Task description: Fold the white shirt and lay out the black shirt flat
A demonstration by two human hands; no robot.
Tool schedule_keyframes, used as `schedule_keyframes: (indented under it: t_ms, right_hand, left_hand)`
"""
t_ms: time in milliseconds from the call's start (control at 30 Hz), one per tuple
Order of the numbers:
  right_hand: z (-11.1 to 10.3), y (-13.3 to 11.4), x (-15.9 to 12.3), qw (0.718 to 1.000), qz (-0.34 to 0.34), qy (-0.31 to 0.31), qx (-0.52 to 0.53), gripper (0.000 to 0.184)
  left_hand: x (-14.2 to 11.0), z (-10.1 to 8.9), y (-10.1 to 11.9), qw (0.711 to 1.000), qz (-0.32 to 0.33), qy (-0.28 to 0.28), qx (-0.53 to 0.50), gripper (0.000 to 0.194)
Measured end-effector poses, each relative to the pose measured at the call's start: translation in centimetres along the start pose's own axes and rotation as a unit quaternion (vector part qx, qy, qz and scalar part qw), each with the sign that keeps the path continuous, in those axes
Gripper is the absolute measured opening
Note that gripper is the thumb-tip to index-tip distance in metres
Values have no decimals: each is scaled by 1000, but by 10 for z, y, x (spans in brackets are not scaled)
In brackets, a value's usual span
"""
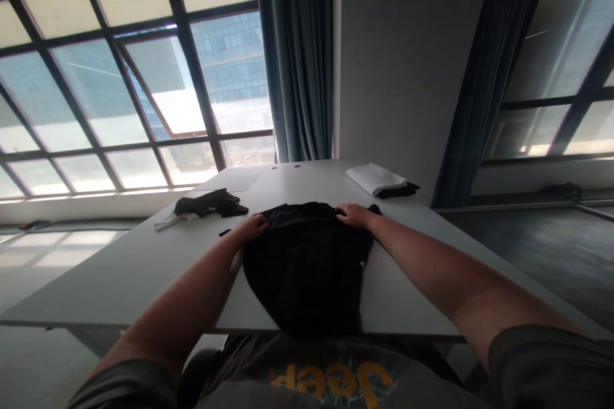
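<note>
Black garment (309,268) lies spread on the desk (182,287), near end reaching the front edge. Left hand (252,228) and right hand (354,214) each have a grip closed on its far side, well apart. Risk, as judged: uneven pull between the two could skew or crease the cloth; a tug toward the body could drag it off the edge.

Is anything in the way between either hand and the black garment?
Nothing visible. The left hand and right hand both touch the black garment near its far end. The dark bundle lies beyond the left hand, the white cloth beyond the right; neither comes between.
</note>
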State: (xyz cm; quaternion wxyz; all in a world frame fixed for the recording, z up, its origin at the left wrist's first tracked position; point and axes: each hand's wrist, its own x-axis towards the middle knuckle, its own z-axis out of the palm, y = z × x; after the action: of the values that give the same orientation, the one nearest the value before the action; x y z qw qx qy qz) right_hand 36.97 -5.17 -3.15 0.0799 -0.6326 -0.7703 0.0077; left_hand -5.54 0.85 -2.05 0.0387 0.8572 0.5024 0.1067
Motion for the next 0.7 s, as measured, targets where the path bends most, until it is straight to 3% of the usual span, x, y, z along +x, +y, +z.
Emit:
schedule_keyframes:
  t_ms: [233,333,433,633,700]
  right_hand:
    - [-7,-24,-5,992,-105,21,-72,13]
    - [-7,-36,-6,988,-153,12,-35,29]
    - [-4,-44,-4,989,-143,13,-22,38]
    - [5,-42,3,993,-114,28,-26,16]
    - [7,-41,4,996,-78,34,-30,26]
  left_hand:
    - [3,-3,4,998,-60,15,31,35]
    - [3,1,6,997,-48,-10,53,40]
    - [2,3,7,998,-34,-34,48,45]
    - [5,8,1,997,-30,-38,61,43]
    - [6,11,-2,997,-18,-20,68,43]
